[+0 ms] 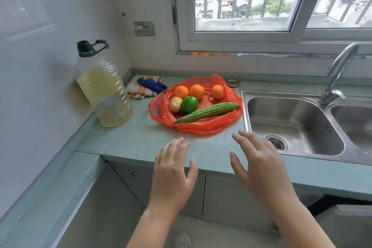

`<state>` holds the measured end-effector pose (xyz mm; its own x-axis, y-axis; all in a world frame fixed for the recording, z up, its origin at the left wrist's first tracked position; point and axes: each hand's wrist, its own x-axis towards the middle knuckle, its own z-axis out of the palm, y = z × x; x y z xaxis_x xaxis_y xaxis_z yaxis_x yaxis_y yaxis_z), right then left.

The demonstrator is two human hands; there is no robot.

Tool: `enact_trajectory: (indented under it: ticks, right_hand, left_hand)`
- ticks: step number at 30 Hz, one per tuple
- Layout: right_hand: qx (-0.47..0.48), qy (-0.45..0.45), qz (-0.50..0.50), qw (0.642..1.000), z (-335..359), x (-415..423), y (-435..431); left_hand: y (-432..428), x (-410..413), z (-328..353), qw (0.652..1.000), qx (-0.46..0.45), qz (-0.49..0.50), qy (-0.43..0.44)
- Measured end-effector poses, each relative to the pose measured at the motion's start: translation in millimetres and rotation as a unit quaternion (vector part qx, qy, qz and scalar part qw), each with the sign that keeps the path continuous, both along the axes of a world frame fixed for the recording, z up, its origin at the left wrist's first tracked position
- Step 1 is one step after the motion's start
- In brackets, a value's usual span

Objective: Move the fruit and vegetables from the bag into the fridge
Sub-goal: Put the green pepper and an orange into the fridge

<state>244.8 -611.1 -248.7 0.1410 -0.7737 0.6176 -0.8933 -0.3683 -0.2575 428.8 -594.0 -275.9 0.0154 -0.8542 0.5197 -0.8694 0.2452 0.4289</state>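
Your left hand (173,175) and right hand (259,167) hover palm-down over the front edge of the counter (128,141), apart from each other, fingers spread and relaxed, holding nothing, just short of the bag (201,130). That bag is thin orange-red plastic, lying open and flattened on the counter between the oil bottle (104,90) and the sink (291,119). In it are three oranges (196,91) at the back, a pale potato (175,104) touching a glossy green pepper (189,104), and a long bumpy bitter gourd (207,112) lying diagonally across the front.
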Motion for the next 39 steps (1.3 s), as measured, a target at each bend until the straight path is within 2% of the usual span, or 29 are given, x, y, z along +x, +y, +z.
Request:
enact_trajectory:
  ticks: [14,22,28,39]
  right_hand:
    - [0.052,0.020,-0.015,0.998,12,39,-213]
    - [0.147,0.049,0.011,0.988,-34,19,-293]
    - [0.209,0.056,0.059,0.975,-63,-1,-364]
    - [0.285,0.027,0.064,0.956,-113,-10,-455]
  left_hand:
    - [-222,35,-13,0.997,0.035,-0.027,0.058]
    - [-286,32,-44,0.993,0.075,0.019,0.089]
    - [-329,21,-63,0.984,0.143,0.059,0.089]
    - [-376,19,-97,0.966,0.214,0.110,0.097]
